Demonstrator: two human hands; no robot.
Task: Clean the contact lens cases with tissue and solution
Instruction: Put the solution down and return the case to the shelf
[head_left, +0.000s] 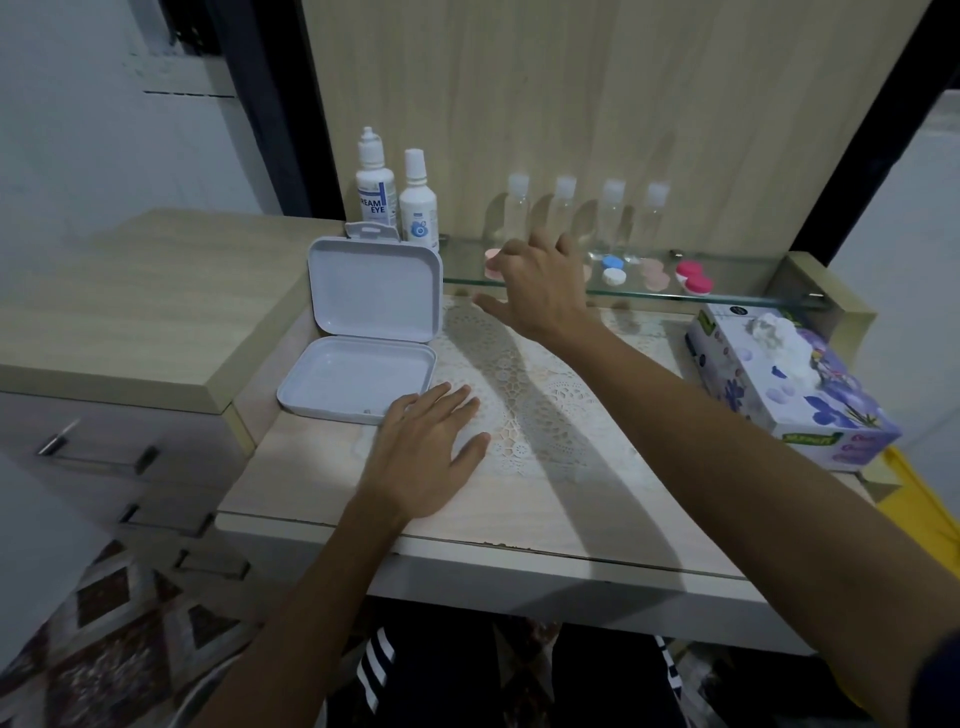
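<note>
Right hand (540, 291) is out over the glass shelf (737, 300), fingers spread, holding nothing, above the pink case (492, 264) at the left end. Looks like it's picking the first case. Other cases (613, 270) sit further right on the shelf, red one (695, 278) last. Left hand (431, 452) lies flat on the counter (545, 509), fingers straight, likely bracing. Open box (363, 358) beside it, probably for cases. Solution bottles (397, 200) stand behind it; tissue box (789, 384) at right, sheet poking up.

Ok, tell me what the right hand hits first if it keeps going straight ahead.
Probably the pale pink lens case on the glass shelf; the right hand seems over it, though depth is unclear.
</note>
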